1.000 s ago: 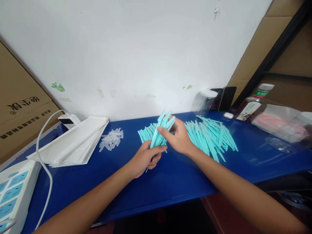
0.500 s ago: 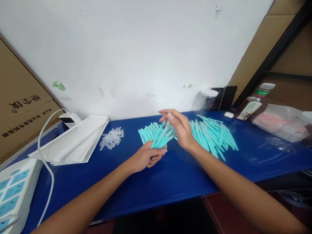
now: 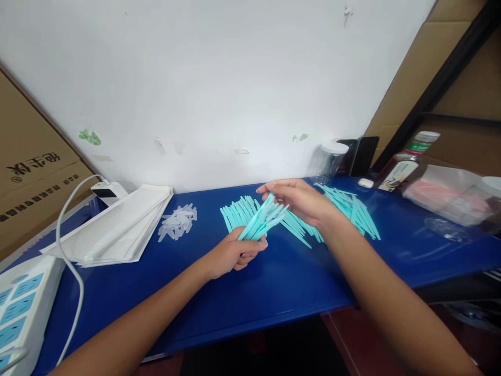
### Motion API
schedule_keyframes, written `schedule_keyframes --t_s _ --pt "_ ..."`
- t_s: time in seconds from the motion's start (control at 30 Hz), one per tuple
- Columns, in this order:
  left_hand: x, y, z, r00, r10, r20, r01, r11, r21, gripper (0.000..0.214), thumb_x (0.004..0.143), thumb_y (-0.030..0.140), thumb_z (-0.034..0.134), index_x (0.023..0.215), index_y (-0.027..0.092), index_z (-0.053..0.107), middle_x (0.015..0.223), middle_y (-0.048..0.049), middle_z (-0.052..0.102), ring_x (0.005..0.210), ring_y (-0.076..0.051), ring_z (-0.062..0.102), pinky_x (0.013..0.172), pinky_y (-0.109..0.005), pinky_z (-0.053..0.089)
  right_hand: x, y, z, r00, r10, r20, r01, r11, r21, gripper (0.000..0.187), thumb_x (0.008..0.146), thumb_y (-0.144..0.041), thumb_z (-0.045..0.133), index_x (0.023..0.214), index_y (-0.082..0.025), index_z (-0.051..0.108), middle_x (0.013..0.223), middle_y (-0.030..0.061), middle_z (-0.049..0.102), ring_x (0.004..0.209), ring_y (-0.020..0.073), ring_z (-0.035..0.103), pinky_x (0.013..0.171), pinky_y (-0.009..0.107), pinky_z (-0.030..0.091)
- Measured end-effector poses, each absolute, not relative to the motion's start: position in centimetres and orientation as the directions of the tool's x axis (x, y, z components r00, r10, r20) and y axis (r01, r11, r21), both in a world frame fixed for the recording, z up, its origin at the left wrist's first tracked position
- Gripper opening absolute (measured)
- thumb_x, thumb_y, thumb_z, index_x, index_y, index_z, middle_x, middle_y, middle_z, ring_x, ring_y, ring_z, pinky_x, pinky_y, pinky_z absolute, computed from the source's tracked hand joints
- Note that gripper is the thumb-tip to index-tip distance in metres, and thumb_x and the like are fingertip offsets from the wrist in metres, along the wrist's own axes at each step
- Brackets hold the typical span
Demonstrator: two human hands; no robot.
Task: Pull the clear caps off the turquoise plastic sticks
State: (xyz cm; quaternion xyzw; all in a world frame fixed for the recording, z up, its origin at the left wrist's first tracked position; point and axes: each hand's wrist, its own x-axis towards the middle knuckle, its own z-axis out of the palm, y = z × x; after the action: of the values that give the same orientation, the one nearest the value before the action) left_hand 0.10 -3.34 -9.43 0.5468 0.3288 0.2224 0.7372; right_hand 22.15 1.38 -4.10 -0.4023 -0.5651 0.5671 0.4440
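My left hand is closed around the lower part of a bundle of slim turquoise plastic sticks, which fan out upward to the right. Bent over the bundle's upper tips, my right hand has its fingers drawn together against them; the fingertips are partly hidden. Behind the left hand lies a row of similar sticks on the blue table. More loose turquoise sticks spread out beneath and beyond the right hand and wrist, which cover part of them.
Small translucent pieces lie in a heap at left, beside a stack of white sleeves. A power strip and white cable occupy the left edge. On the right stand a lidded jar, phone, bottle and plastic bag.
My right hand has lowered and come in over the bundle's tips, its fingers closing together from a spread pose. The left hand keeps its hold. The view has shifted slightly.
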Motion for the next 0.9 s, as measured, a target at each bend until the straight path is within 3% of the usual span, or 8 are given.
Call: schedule_keyframes --t_s 0.2,0.33,0.43,0.5,0.73,0.8,0.9 --pt "-0.2 -3.0 -8.7 0.771 0.577 -0.270 -0.019 0.444 0.896 0.019 0.084 0.021 0.070 0.093 0.018 0.053 0.061 0.0093 0.032 0.049 -0.005 0.013 0.044 -0.021 0.010 22.3 0.7 -3.4 -0.416 0.904 0.103 0.106 0.160 -0.981 0.037 0.096 -0.052 0.070 0.099 -0.018 0.084 0.098 0.0103 0.078 0.089 0.0194 0.067 0.078 0.032 0.051" --pt "-0.4 -2.8 -8.5 0.804 0.546 -0.234 -0.057 0.463 0.885 0.016 0.082 0.019 0.067 0.092 0.017 0.054 0.064 0.0076 0.030 0.050 -0.005 0.013 0.045 -0.021 0.011 21.6 -0.2 -3.0 -0.446 0.890 0.092 0.198 0.198 -0.960 0.053 0.100 -0.064 0.056 0.096 -0.018 0.082 0.087 0.0083 0.075 0.073 0.0162 0.064 0.062 0.028 0.049" --pt "-0.8 -2.6 -8.4 0.846 0.487 -0.216 -0.073 0.507 0.859 0.029 0.073 0.017 0.067 0.101 0.016 0.057 0.070 0.0050 0.035 0.052 -0.005 0.017 0.046 -0.022 0.012 21.7 -0.2 -3.1 -0.478 0.866 0.144 0.230 0.282 -0.931 0.049 0.096 -0.063 0.063 0.088 -0.018 0.078 0.071 0.0026 0.066 0.058 0.0122 0.053 0.050 0.026 0.042" --pt "-1.0 -2.4 -8.4 0.886 0.422 -0.192 -0.078 0.543 0.836 0.041 0.066 0.017 0.066 0.106 0.016 0.058 0.075 0.0029 0.039 0.053 -0.006 0.020 0.046 -0.023 0.013 22.0 0.0 -3.3 -0.487 0.853 0.186 0.250 0.340 -0.907 0.040 0.091 -0.058 0.072 0.085 -0.018 0.075 0.072 0.0005 0.064 0.055 0.0104 0.049 0.049 0.025 0.041" --pt "-1.7 -1.4 -8.5 0.953 0.260 -0.156 -0.049 0.639 0.768 0.065 0.064 0.040 0.061 0.122 0.010 0.058 0.083 -0.0019 0.045 0.056 -0.009 0.029 0.045 -0.025 0.014 22.4 0.5 -3.5 -0.566 0.791 0.230 0.292 0.453 -0.842 0.031 0.092 -0.048 0.074 0.083 -0.019 0.074 0.078 0.0018 0.067 0.065 0.0128 0.053 0.057 0.027 0.043" --pt "-1.6 -1.5 -8.5 0.939 0.287 -0.190 -0.025 0.606 0.795 0.060 0.066 0.037 0.064 0.120 0.012 0.059 0.081 -0.0005 0.045 0.055 -0.009 0.028 0.045 -0.025 0.014 22.2 0.4 -3.6 -0.589 0.771 0.243 0.297 0.486 -0.822 0.033 0.093 -0.049 0.073 0.083 -0.018 0.074 0.079 0.0024 0.067 0.066 0.0133 0.053 0.057 0.027 0.041" --pt "-1.0 -2.2 -8.5 0.851 0.444 -0.281 0.038 0.482 0.875 0.024 0.079 0.031 0.069 0.093 0.017 0.055 0.071 0.0049 0.038 0.052 -0.006 0.020 0.045 -0.024 0.011 21.7 0.2 -4.0 -0.625 0.722 0.297 0.288 0.567 -0.772 0.035 0.096 -0.049 0.069 0.081 -0.018 0.074 0.077 0.0020 0.066 0.068 0.0135 0.053 0.061 0.028 0.041"
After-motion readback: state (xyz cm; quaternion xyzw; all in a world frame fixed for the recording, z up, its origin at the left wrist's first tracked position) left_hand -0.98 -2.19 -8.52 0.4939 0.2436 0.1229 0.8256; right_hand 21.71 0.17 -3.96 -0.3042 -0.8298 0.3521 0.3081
